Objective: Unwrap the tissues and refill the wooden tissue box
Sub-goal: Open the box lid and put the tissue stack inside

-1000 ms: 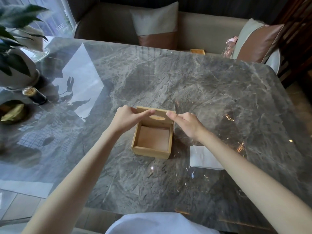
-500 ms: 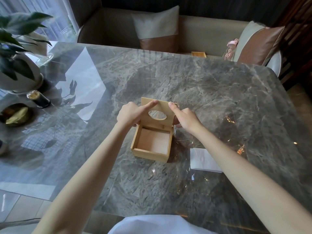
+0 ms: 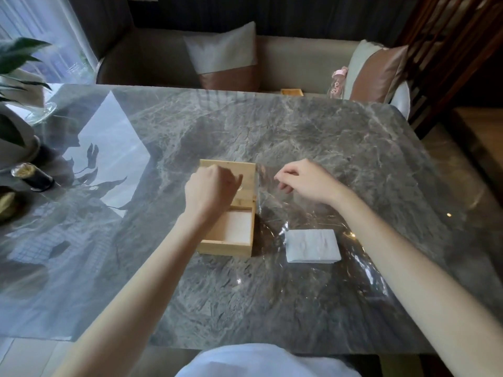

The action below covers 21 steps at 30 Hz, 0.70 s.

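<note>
Wooden tissue box [image 3: 231,235] mid-table, lid [image 3: 239,170] tipped back toward far edge, inside bare. Left hand [image 3: 209,190] grips lid, blocking part of box. Right hand [image 3: 304,180] hovers beside box, fingers curled, holding nothing. Tissue stack [image 3: 311,245] on clear wrapper [image 3: 367,273] toward right edge. Potted plant [image 3: 16,104], dark jar [image 3: 31,175] at left edge.

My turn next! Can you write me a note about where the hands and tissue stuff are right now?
Left hand: on the tipped-back lid of the wooden tissue box.
Right hand: over the clear wrapper, fingers curled, holding nothing clearly.
Tissues: unwrapped, a white stack on the wrapper, right of the box.
Done: unwrapping, box opened; it looks empty.
Left: put the tissues inside, close the lid.
</note>
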Each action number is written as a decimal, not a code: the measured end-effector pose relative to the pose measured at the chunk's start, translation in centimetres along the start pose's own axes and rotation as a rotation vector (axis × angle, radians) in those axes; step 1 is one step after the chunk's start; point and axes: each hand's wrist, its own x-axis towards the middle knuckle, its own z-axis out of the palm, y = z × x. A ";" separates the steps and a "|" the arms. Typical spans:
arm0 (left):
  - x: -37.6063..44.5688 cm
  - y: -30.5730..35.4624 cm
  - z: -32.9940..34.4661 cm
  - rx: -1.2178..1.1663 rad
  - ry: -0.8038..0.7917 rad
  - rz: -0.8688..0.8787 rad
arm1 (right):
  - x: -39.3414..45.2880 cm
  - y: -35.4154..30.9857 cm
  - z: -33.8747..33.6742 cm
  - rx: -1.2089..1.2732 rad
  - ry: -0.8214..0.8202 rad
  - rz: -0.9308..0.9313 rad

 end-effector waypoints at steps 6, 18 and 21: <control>-5.4 2.9 5.9 -0.157 -0.046 0.404 | -7.4 4.6 -0.6 -0.280 0.184 0.058; -13.9 -0.9 16.6 0.095 -0.387 0.346 | -18.3 15.7 11.1 -0.169 0.300 0.234; -14.2 -1.1 16.6 0.065 -0.376 0.287 | -18.8 16.3 11.6 -0.230 0.175 0.275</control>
